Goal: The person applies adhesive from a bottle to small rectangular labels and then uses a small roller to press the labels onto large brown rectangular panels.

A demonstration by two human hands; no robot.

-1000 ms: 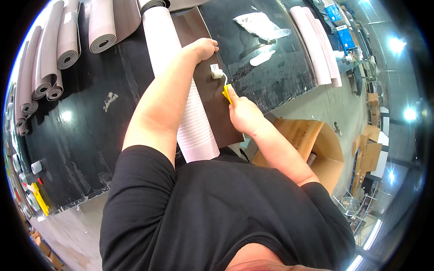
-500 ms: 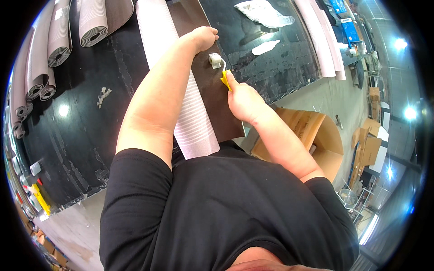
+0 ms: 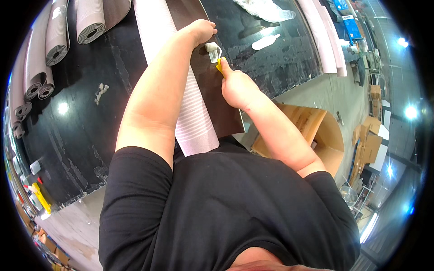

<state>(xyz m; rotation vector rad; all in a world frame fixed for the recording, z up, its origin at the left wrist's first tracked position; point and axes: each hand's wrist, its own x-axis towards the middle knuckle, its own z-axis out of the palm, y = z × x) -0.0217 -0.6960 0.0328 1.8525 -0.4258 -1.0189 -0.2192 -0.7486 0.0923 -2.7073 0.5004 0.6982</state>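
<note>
A small paint roller (image 3: pixel 212 47) with a white roller head and yellow handle is gripped in my right hand (image 3: pixel 239 86). Its head touches or hovers just over a dark brown sheet (image 3: pixel 219 106), close to the sheet's right edge. Farther along that edge is my left hand (image 3: pixel 203 31), its fingers curled in; what they hold, if anything, is hidden. Beneath my left forearm runs a pale pinkish roll of ribbed material (image 3: pixel 196 117), lying lengthwise along the brown sheet's left side.
Several rolled mats (image 3: pixel 56 43) lie at the far left of the black table (image 3: pixel 77 135). A clear plastic bag (image 3: pixel 266 10) and a white flat piece (image 3: pixel 266 42) rest on the right half. Pale sheets (image 3: pixel 316 36) line the far right edge. An open cardboard box (image 3: pixel 327 140) stands beside the table.
My right hand and the roller have moved forward and slightly left along the brown sheet. My left hand has shifted slightly forward, its fingers still curled.
</note>
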